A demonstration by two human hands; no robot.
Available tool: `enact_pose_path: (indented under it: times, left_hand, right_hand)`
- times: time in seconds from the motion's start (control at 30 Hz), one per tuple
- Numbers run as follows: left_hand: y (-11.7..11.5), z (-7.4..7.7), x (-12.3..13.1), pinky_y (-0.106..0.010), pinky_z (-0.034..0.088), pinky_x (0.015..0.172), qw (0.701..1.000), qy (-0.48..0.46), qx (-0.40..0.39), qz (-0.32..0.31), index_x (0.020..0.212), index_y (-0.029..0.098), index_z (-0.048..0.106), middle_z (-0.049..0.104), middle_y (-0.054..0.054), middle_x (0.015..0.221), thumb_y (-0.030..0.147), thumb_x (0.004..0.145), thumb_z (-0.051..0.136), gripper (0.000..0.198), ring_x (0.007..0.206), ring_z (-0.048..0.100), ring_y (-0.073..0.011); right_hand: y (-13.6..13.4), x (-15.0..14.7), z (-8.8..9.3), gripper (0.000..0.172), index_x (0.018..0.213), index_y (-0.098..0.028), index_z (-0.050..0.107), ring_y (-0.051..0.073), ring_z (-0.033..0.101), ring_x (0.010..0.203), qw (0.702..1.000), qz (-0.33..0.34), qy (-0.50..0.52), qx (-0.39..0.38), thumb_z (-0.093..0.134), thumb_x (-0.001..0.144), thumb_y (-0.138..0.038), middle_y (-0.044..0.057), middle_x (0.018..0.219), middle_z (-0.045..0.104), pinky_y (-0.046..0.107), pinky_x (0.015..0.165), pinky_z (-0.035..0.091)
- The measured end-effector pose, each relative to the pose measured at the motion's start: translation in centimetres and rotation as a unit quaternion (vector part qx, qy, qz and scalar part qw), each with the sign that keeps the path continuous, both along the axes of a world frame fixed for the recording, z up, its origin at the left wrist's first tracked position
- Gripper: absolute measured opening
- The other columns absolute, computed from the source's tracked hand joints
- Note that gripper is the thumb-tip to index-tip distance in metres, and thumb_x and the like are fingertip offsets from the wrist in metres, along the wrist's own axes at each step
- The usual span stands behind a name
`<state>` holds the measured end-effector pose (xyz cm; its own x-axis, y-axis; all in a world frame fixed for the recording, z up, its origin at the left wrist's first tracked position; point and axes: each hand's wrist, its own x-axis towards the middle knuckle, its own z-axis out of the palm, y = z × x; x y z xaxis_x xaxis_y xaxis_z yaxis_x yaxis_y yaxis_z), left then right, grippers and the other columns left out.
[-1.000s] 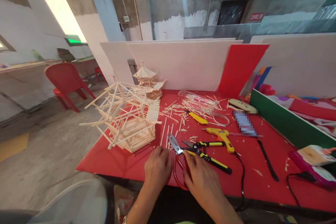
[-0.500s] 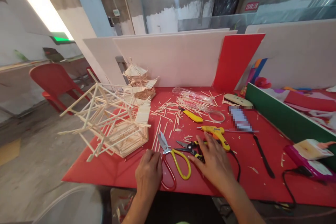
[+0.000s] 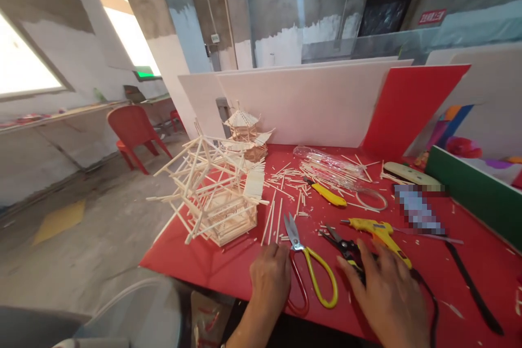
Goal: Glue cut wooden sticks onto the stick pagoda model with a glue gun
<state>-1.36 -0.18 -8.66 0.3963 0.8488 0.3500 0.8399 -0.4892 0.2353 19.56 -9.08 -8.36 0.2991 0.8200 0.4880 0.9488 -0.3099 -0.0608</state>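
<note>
My left hand (image 3: 269, 278) rests on the red table, fingers curled together; what they hold, if anything, is hidden. Just right of it lie scissors (image 3: 321, 276) with one red and one yellow handle, blades pointing away. My right hand (image 3: 392, 294) is spread over the handles of black-and-yellow pruning shears (image 3: 346, 246), partly covering them. Beyond its fingertips is a yellow glue gun (image 3: 381, 230). On the left of the table stands a wooden-stick pavilion frame (image 3: 212, 196) with a slatted base and one panel of roof. A smaller finished stick pagoda (image 3: 243, 129) stands behind it.
Loose sticks (image 3: 285, 176) and a plastic bag of sticks (image 3: 330, 166) lie mid-table near a yellow utility knife (image 3: 328, 194). A blurred phone-like thing (image 3: 418, 209) and a black strap (image 3: 475, 288) are at right. White boards (image 3: 302, 103) stand behind; a bin (image 3: 138, 310) sits below left.
The view has swung to the left, so the table's things appear farther right and a little lower. Both hands stay about where they were, beside the scissors and over the pruning shears.
</note>
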Motion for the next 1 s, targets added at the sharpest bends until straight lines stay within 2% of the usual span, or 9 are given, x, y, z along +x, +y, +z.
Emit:
enact_pose_path:
  times: [0.1,0.2,0.37,0.47,0.53,0.67,0.8,0.9,1.0]
  left_hand:
    - [0.1,0.5,-0.4,-0.028,0.046,0.059,0.995,-0.096,-0.008,-0.001,0.084,0.026,0.071,0.07,-0.005,0.077,0.021,0.093,0.049,0.024,0.07,0.067,-0.0193]
    - [0.5,1.8,-1.3,-0.026,0.049,0.06,0.959,-0.278,-0.056,-0.002,0.089,0.024,0.073,0.071,-0.005,0.076,0.025,0.093,0.051,0.023,0.065,0.065,-0.0172]
    - [1.7,4.0,-3.3,-0.026,0.052,0.062,0.88,-0.456,-0.133,0.026,0.082,0.019,0.074,0.072,-0.004,0.071,0.034,0.086,0.062,0.021,0.066,0.066,-0.0182]
    - [2.2,4.2,-3.9,-0.025,0.052,0.063,0.858,-0.488,-0.155,0.049,0.08,0.018,0.075,0.073,-0.003,0.071,0.036,0.083,0.065,0.021,0.067,0.067,-0.0187]
    - [2.2,3.9,-4.1,-0.025,0.051,0.06,0.871,-0.464,-0.155,0.039,0.079,0.018,0.074,0.072,-0.003,0.07,0.035,0.084,0.063,0.021,0.064,0.065,-0.018]
    - [1.9,3.0,-4.4,-0.024,0.046,0.058,0.933,-0.328,-0.149,-0.015,0.076,0.019,0.072,0.068,-0.002,0.067,0.028,0.088,0.056,0.022,0.061,0.062,-0.0163]
    - [1.4,2.2,-4.5,-0.026,0.042,0.059,0.977,-0.171,-0.128,0.016,0.076,0.021,0.07,0.068,-0.004,0.074,0.025,0.086,0.055,0.019,0.067,0.065,-0.0179]
    - [1.4,2.0,-4.0,-0.027,0.038,0.056,0.99,-0.058,-0.117,0.051,0.076,0.021,0.066,0.068,-0.004,0.077,0.028,0.085,0.056,0.015,0.067,0.066,-0.0195]
    - [1.7,2.1,-3.3,-0.029,0.035,0.054,0.989,0.021,-0.13,0.06,0.079,0.021,0.065,0.069,-0.005,0.077,0.032,0.084,0.057,0.014,0.068,0.067,-0.0217]
  right_hand:
    - [0.8,-2.9,1.1,0.047,0.124,-0.018,0.062,0.032,0.061,0.109,0.989,0.127,0.048,0.059,0.044,0.096,-0.051,0.016,0.118,0.065,0.044,0.091,0.05]
    - [1.7,-6.3,1.7,0.035,0.124,-0.021,0.061,0.025,0.067,0.097,0.971,0.223,0.068,0.059,0.049,0.097,-0.04,0.01,0.108,0.072,0.037,0.084,0.053]
    - [3.2,-9.2,2.5,0.027,0.119,-0.024,0.062,0.021,0.069,0.091,0.95,0.291,0.101,0.045,0.05,0.096,-0.03,0.006,0.103,0.073,0.033,0.08,0.054]
    - [3.5,-9.0,2.7,0.025,0.117,-0.024,0.063,0.02,0.07,0.088,0.946,0.302,0.105,0.047,0.05,0.096,-0.027,0.004,0.1,0.074,0.032,0.08,0.054]
    - [3.4,-8.5,2.3,0.024,0.116,-0.024,0.064,0.02,0.071,0.088,0.95,0.297,0.088,0.046,0.051,0.095,-0.027,0.004,0.099,0.074,0.031,0.08,0.055]
    - [2.3,-7.3,0.8,0.034,0.125,-0.022,0.061,0.022,0.072,0.085,0.968,0.251,0.029,0.01,0.053,0.093,-0.031,0.007,0.1,0.073,0.029,0.069,0.057]
    - [1.0,-6.9,-0.1,0.052,0.134,-0.015,0.055,0.024,0.071,0.073,0.982,0.18,-0.002,-0.056,0.06,0.088,-0.039,0.014,0.101,0.07,0.03,0.056,0.056]
    - [0.8,-7.4,0.3,0.064,0.141,-0.014,0.048,0.026,0.072,0.075,0.982,0.147,0.03,-0.116,0.065,0.083,-0.036,0.017,0.106,0.068,0.032,0.057,0.057]
    - [1.2,-7.9,1.4,0.067,0.144,-0.014,0.045,0.029,0.071,0.087,0.97,0.125,0.094,-0.183,0.064,0.081,-0.028,0.018,0.111,0.067,0.036,0.068,0.058]
